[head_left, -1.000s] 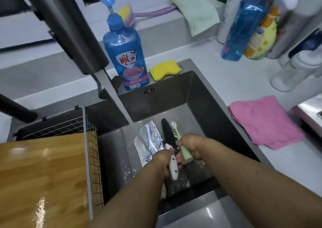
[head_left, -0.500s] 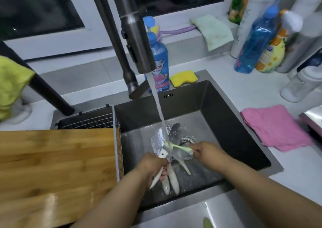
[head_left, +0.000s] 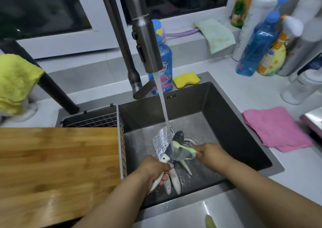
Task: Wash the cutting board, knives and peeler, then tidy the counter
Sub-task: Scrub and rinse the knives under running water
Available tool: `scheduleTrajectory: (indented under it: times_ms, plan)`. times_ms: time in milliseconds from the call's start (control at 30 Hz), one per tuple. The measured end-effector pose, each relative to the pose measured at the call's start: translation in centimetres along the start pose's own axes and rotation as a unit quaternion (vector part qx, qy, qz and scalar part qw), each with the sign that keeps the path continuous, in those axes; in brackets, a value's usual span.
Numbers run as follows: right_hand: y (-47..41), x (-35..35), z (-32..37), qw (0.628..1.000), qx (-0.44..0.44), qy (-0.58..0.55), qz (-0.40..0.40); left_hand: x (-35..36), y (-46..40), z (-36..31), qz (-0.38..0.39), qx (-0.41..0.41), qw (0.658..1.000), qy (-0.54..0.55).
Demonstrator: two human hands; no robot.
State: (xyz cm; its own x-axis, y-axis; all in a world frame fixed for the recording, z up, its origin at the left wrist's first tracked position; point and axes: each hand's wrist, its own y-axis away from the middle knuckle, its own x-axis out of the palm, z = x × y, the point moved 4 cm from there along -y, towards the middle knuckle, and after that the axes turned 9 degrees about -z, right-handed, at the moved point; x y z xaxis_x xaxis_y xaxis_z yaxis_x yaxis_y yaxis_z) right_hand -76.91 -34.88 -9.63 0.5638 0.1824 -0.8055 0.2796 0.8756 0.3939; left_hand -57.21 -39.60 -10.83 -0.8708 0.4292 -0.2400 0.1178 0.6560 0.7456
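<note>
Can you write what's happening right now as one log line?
left hand: grips knives | right hand: holds peeler under water | cutting board: over sink

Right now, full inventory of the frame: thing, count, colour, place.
bamboo cutting board: 1, brown, over sink rack, left
white-handled knives: about 3, bunched in left hand, in sink
pale green peeler: 1, under water stream
steel sink: 1, dark grey, centre
steel faucet: 1, running
blue dish soap bottle: 1, behind sink
yellow sponge: 1, sink's back rim
pink cloth: 1, counter right
yellow cloth: 1, far left
pale green cloth: 1, windowsill
cleaning bottles: several, back right
left hand: grips knife handles
right hand: holds peeler
</note>
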Motion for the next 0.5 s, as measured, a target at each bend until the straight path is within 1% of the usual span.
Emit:
scheduleTrajectory:
  times_ms: [33,100,133,200,267,400,500]
  plan:
    - [0.4,0.1,0.4,1.000,-0.005,-0.020,0.013,0.1,0.0,0.0,-0.002,0.001,1.000,-0.002]
    - [0.6,0.1,1.2,0.999,-0.018,-0.019,0.023,0.3,-0.2,0.0,-0.006,0.003,1.000,-0.009]
    - [0.1,0.0,1.0,1.000,-0.020,-0.006,0.012,0.5,-0.2,-0.1,-0.006,0.002,1.000,-0.012]
    - [-1.3,-0.5,0.2,0.999,0.008,0.025,-0.020,0.7,0.0,-0.4,0.000,0.001,1.000,-0.009]
    - [-1.7,-0.8,-0.3,0.999,0.023,0.042,-0.021,0.8,0.1,-0.7,0.004,-0.002,1.000,-0.016]
    - [-0.5,-0.2,1.0,0.999,-0.005,-0.027,0.025,0.6,-0.3,-0.6,-0.004,-0.002,1.000,-0.025]
    - [-1.4,-0.2,0.2,0.999,0.022,-0.027,0.008,0.8,-0.2,-0.8,0.002,0.007,1.000,-0.028]
